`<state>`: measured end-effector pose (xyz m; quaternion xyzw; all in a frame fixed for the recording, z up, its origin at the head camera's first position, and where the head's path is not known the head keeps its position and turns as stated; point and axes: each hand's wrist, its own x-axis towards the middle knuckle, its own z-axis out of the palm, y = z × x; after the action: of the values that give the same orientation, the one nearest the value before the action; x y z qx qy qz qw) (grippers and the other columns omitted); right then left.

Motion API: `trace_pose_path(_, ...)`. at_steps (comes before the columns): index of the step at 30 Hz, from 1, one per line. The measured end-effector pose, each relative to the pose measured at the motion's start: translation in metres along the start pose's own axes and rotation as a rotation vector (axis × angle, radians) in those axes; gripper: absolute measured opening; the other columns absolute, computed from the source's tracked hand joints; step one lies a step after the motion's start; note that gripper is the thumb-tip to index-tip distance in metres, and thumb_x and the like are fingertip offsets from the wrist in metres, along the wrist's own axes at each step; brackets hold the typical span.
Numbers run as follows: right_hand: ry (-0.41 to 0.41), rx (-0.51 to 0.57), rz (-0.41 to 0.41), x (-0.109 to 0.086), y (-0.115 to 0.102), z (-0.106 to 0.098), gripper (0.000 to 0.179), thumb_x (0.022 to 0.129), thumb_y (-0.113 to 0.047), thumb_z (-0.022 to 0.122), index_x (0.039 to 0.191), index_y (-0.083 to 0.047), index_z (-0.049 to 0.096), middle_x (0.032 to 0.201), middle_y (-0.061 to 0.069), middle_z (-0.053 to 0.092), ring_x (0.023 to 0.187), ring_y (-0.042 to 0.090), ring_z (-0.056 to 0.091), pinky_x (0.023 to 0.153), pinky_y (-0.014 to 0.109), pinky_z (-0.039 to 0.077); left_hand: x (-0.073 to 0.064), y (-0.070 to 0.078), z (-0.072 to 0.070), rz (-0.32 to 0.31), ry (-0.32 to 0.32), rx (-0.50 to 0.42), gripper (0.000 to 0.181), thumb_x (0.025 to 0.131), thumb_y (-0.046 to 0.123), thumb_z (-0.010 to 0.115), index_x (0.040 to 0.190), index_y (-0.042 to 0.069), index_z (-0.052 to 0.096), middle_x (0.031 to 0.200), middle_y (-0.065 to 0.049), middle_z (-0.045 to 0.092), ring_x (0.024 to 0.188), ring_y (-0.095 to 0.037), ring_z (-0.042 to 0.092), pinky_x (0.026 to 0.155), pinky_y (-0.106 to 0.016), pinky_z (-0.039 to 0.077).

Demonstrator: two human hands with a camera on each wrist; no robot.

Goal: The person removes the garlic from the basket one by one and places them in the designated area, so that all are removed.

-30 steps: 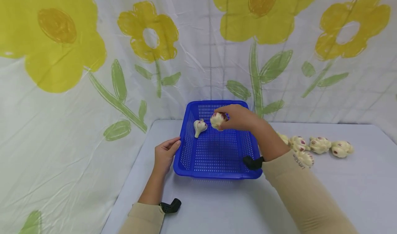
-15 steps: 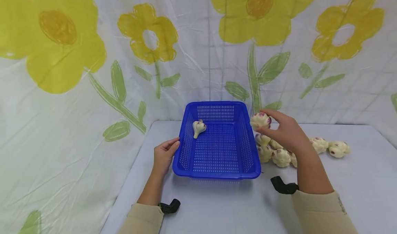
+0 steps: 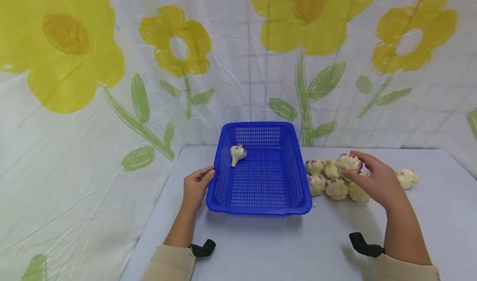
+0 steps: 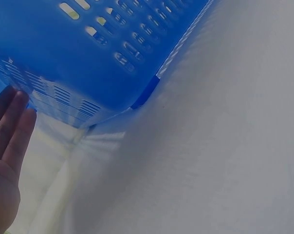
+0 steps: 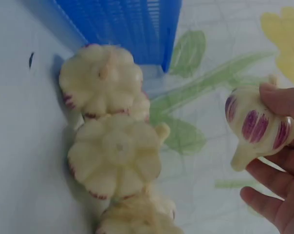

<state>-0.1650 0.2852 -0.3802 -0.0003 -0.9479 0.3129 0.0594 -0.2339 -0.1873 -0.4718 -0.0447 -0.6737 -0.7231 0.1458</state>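
Note:
My right hand (image 3: 378,179) pinches a garlic bulb (image 3: 349,163) with purple streaks between thumb and fingers, over a cluster of bulbs to the right of the basket. The right wrist view has this held bulb (image 5: 256,124) at its right side, its stem pointing downward in the picture. At the left rim of the blue plastic basket (image 3: 257,210), my left hand (image 3: 196,186) grips the edge, thumb toward the top. The left wrist view gives the fingers (image 4: 15,131) reaching up to the basket's outer wall. One garlic bulb (image 3: 238,153) lies inside the basket, near its left wall.
Several garlic bulbs (image 3: 336,189) sit close together along the basket's right side. Another bulb (image 3: 406,177) lies farther right, partly behind the right hand. The white table (image 3: 283,252) backs onto a hanging cloth (image 3: 231,66) printed with yellow flowers.
My right hand has carried the garlic bulb from above the basket, past its right rim, and down over the bulbs on the right. The left hand stays at the basket's left rim.

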Motion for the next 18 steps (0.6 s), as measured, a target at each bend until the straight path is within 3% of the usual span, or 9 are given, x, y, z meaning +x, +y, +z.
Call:
trace_pose_path(11,0.005,-0.011,0.066,-0.010,0.028,-0.015,0.080,0.092,-0.055,0.059,0.152,-0.007,0.033,0.149,0.033,0.036,0.128,0.060,0.034,0.088,0.072,0.038,-0.001,-0.001,0.000,0.006,0.005,-0.028,0.031,0.088,0.008,0.072,0.111,-0.012,0.068,0.079,0.007,0.075,0.069,-0.005,0.068,0.064,-0.021,0.057)
trace_pose_path(18,0.012,-0.044,0.129,-0.016,0.050,-0.020,0.078,0.091,-0.057,0.060,0.144,-0.002,0.042,0.133,0.033,0.048,0.114,0.049,0.046,0.077,0.060,0.045,0.000,-0.001,0.000,0.005,0.004,-0.013,0.030,0.089,0.009,0.072,0.111,-0.011,0.068,0.079,0.007,0.074,0.069,-0.005,0.068,0.064,-0.021,0.057)
